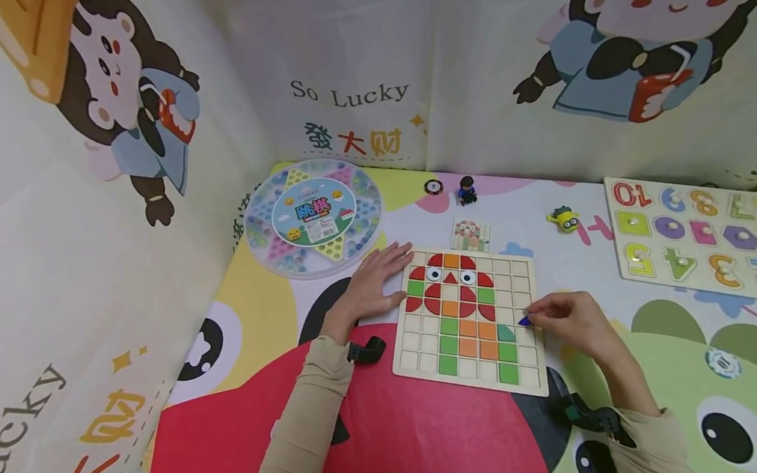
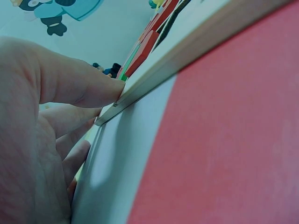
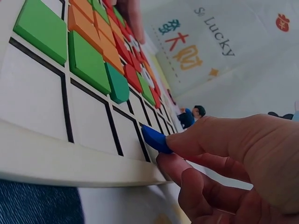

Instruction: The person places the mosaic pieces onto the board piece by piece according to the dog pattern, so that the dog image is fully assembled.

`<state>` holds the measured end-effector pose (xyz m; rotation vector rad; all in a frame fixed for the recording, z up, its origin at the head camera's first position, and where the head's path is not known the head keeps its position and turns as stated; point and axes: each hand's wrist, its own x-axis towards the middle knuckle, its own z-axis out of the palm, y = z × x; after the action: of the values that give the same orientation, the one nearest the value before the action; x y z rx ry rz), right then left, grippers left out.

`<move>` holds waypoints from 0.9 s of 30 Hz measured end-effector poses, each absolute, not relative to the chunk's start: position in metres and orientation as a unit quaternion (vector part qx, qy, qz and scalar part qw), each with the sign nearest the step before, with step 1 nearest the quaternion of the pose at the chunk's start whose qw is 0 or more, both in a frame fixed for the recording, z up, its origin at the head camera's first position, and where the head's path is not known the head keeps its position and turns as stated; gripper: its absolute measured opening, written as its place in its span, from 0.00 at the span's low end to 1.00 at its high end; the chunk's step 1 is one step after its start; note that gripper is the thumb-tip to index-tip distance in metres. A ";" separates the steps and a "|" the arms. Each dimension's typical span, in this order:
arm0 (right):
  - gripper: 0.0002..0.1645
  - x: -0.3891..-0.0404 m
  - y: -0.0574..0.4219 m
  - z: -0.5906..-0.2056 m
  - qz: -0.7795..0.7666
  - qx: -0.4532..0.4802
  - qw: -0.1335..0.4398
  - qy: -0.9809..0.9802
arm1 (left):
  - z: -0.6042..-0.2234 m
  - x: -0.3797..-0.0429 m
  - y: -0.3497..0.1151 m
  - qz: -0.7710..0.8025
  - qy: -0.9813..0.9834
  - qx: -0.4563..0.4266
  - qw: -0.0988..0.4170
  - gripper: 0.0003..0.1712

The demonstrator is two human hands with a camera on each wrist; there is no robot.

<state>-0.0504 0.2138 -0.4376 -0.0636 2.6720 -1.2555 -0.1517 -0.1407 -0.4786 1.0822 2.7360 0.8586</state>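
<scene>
A wooden grid board lies on the table with red, green and orange tiles and two eye tiles on it. My left hand rests at its upper left edge, fingers straight; in the left wrist view the thumb presses on the rim. Between thumb and forefinger, my right hand pinches a small blue tile over the board's right-hand squares. A teal tile with a rounded corner sits in a square nearby, beside a green tile.
A picture card lies just behind the board. At the back left is a round Chinese checkers box. A number puzzle board lies at the right. Small figures, one dark-haired and one yellow, stand behind. A round chip lies right.
</scene>
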 end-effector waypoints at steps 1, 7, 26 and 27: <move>0.09 -0.050 0.213 -0.438 -0.426 -0.020 0.095 0.900 | -0.478 -0.152 -0.141 0.279 0.892 0.352 0.040 0.42; 0.09 -0.048 0.211 -0.437 -0.426 -0.021 0.093 0.899 | -0.477 -0.150 -0.139 0.277 0.894 0.350 0.049 0.42; 0.08 -0.043 0.215 -0.435 -0.424 -0.016 0.104 0.899 | -0.477 -0.152 -0.140 0.270 0.896 0.349 0.050 0.42; 0.08 -0.042 0.215 -0.435 -0.425 -0.014 0.110 0.898 | -0.476 -0.152 -0.140 0.270 0.896 0.349 0.049 0.42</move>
<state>-0.0423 0.2152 -0.4347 -0.0423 2.6392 -1.2494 -0.1519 -0.1397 -0.4764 1.0643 2.7300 0.8218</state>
